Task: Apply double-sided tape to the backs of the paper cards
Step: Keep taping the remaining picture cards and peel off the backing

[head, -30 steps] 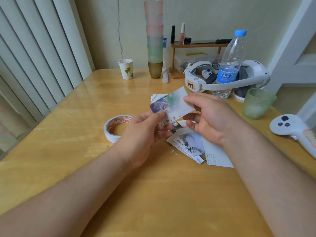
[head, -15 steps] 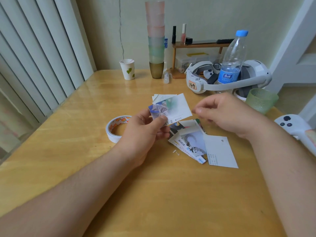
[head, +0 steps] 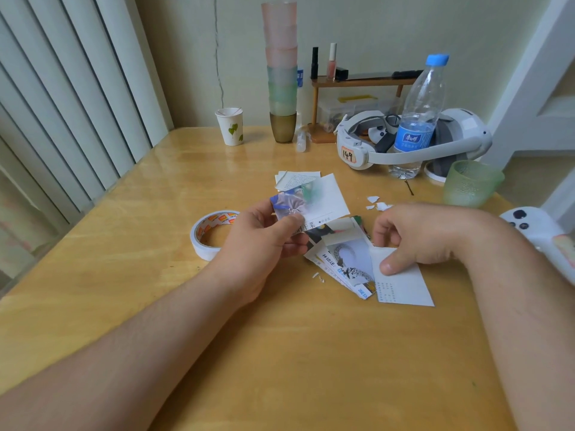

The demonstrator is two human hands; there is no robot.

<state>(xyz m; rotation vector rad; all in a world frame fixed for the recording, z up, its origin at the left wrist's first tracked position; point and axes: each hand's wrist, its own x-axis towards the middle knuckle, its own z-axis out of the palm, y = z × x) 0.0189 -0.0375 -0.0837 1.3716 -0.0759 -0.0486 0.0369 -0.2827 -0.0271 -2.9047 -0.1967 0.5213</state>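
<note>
Head view: left hand (head: 264, 244) pinches a printed card (head: 314, 202) between thumb and fingers, raised above the tabletop (head: 280, 353). Right hand (head: 417, 234) rests on the loose pile of cards (head: 348, 262), thumb pressing a white card (head: 401, 284); its other fingers are curled, and whether they grip anything cannot be told. Tape roll (head: 211, 234) lies just beside the left hand, untouched. Risks, as judged: the pile is fanned and could slide under pressure; the held card shows its printed face, so tape could land on the wrong side.
</note>
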